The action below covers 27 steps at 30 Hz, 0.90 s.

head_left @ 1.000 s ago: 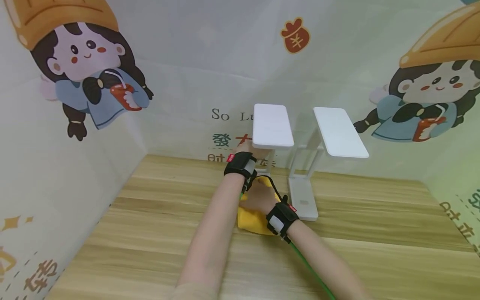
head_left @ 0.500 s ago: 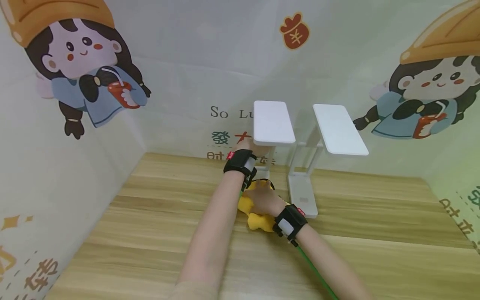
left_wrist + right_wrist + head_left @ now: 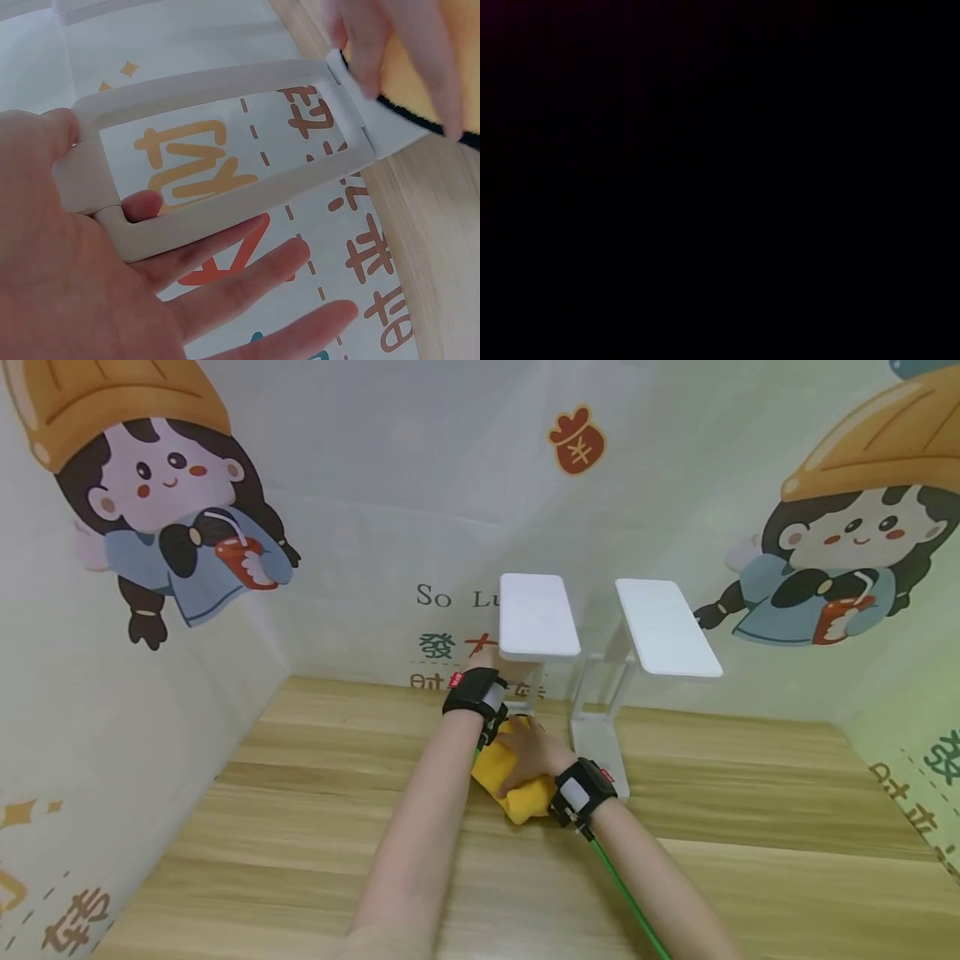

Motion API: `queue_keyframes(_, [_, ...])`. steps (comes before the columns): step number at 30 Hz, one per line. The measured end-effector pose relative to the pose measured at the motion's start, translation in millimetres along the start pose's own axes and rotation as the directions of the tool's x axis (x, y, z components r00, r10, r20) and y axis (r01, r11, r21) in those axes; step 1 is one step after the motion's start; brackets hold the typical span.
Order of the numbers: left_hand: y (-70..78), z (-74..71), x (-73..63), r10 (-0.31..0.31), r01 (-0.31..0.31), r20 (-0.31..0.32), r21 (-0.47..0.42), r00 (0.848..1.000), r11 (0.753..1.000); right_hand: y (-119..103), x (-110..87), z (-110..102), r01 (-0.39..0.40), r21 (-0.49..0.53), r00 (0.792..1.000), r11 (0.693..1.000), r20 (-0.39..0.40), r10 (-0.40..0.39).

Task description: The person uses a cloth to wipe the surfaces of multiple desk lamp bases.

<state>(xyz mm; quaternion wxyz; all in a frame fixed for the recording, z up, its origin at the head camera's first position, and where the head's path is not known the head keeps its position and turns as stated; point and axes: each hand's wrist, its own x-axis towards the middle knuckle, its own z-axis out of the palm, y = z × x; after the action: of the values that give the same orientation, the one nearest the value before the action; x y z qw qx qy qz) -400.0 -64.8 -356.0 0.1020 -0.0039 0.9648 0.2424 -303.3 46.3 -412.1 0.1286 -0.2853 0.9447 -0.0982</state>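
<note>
Two white phone stands, each with a flat top plate, stand side by side near the back wall. At the upright frame of the left phone stand (image 3: 536, 614), my left hand (image 3: 90, 262) pinches the hinge end with thumb and forefinger, other fingers stretched out. A yellow cloth (image 3: 492, 770) with a black edge lies bunched over that stand's base, hiding most of it. My right hand (image 3: 534, 750) rests on the cloth, thumb and fingers spread; its fingers (image 3: 431, 64) look straight in the left wrist view. The right wrist view is black.
The second phone stand (image 3: 667, 627) stands just right of my right hand, its base (image 3: 597, 743) close to the wrist. A printed backdrop (image 3: 360, 552) rises behind the wooden table (image 3: 300, 827). A green cable (image 3: 626, 893) runs along my right forearm.
My right hand has shifted slightly right and turned over the cloth, which is now bunched differently, after earlier lying flatter. The left hand keeps its hold on the stand, and the head view has shifted slightly.
</note>
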Motion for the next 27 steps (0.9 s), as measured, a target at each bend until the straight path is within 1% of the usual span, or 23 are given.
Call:
queue_keyframes(1, [-4.7,5.4,13.7,0.008,-0.008,-0.026,0.007,1.000,1.000,-1.8,-0.2,0.1,-0.004,-0.022,1.000,1.000,-0.021,0.003])
queue_keyframes(3, [-7.5,10.4,28.7,0.004,-0.004,-0.033,0.006,0.999,1.000,-10.0,-2.6,2.1,0.017,-0.081,0.996,0.997,-0.091,-0.024])
queue_keyframes(4, [-7.8,12.4,33.1,0.005,-0.004,-0.043,0.008,0.999,1.000,-15.1,-4.6,4.4,0.024,-0.131,0.991,0.991,-0.131,-0.041])
queue_keyframes(5, [-11.8,18.6,46.4,0.010,-0.010,-0.057,0.004,0.998,1.000,-19.7,-6.5,7.2,0.026,-0.185,0.984,0.982,-0.171,-0.058])
queue_keyframes(6, [-12.6,22.8,52.9,0.007,-0.007,-0.070,0.005,0.998,1.000,-23.8,-8.3,9.8,0.022,-0.224,0.977,0.974,-0.201,-0.068])
queue_keyframes(7, [-14.9,28.0,63.3,0.014,-0.014,-0.063,0.006,0.998,1.000,-26.5,-9.5,11.9,0.016,-0.261,0.971,0.965,-0.225,-0.076])
queue_keyframes(8, [-10.7,25.9,57.4,0.010,-0.010,-0.033,-0.014,0.999,1.000,-27.9,-10.4,13.2,0.005,-0.278,0.968,0.961,-0.240,-0.074])
queue_keyframes(10, [-6.8,28.7,53.6,0.020,-0.021,-0.047,-0.019,0.999,1.000,-25.2,-9.7,13.9,-0.039,-0.268,0.974,0.963,-0.227,-0.023])
queue_keyframes(11, [-5.8,30.4,52.4,0.021,-0.022,-0.050,-0.015,0.999,1.000,-22.3,-8.8,12.3,-0.060,-0.242,0.980,0.968,-0.198,0.011])
queue_keyframes(13, [-0.6,27.7,41.2,0.012,-0.012,-0.041,-0.010,0.999,1.000,-15.1,-6.3,7.4,-0.099,-0.182,0.989,0.978,-0.129,0.076])
queue_keyframes(15, [-1.5,31.5,45.3,-0.007,0.007,-0.051,0.001,0.999,1.000,-10.5,-5.2,2.9,-0.136,-0.136,0.989,0.981,-0.073,0.127])
queue_keyframes(16, [-2.7,32.3,48.4,-0.013,0.013,-0.047,-0.007,0.999,1.000,-9.9,-5.3,1.7,-0.137,-0.132,0.989,0.982,-0.066,0.129])
queue_keyframes(17, [-3.9,35.7,55.2,-0.019,0.019,-0.051,-0.002,0.999,1.000,-11.1,-6.4,0.1,-0.135,-0.134,0.990,0.982,-0.068,0.126])
queue_keyframes(18, [-3.7,36.7,57.5,-0.013,0.013,-0.058,-0.004,0.998,1.000,-12.7,-7.6,-0.5,-0.133,-0.139,0.989,0.981,-0.078,0.123])
queue_keyframes(19, [-3.6,36.6,59.9,-0.018,0.017,-0.051,-0.019,0.999,1.000,-14.8,-9.3,-0.9,-0.134,-0.150,0.988,0.980,-0.091,0.121])
queue_keyframes(21, [-3.1,38.9,66.1,0.000,-0.002,-0.051,-0.032,0.999,0.999,-17.2,-12.4,-1.9,-0.136,-0.166,0.986,0.977,-0.118,0.118])
queue_keyframes(23, [-1.2,38.2,66.4,0.005,-0.007,-0.033,-0.054,0.999,0.999,-15.4,-13.4,-4.6,-0.135,-0.147,0.986,0.980,-0.119,0.118])
queue_keyframes(24, [0.7,35.6,61.5,0.009,-0.011,-0.037,-0.065,0.999,0.998,-12.6,-13.0,-6.5,-0.138,-0.127,0.986,0.982,-0.108,0.125])
queue_keyframes(25, [-1.1,37.1,65.8,0.007,-0.010,-0.049,-0.061,0.999,0.998,-9.4,-12.3,-8.6,-0.137,-0.104,0.987,0.985,-0.095,0.127])
queue_keyframes(26, [-2.6,36.3,66.2,0.015,-0.018,-0.045,-0.054,0.999,0.998,-5.8,-11.4,-10.4,-0.135,-0.071,0.988,0.988,-0.081,0.129])
queue_keyframes(27, [-3.4,33.7,63.9,0.016,-0.018,-0.035,-0.059,0.999,0.998,-2.8,-10.3,-12.0,-0.132,-0.047,0.990,0.990,-0.061,0.129])
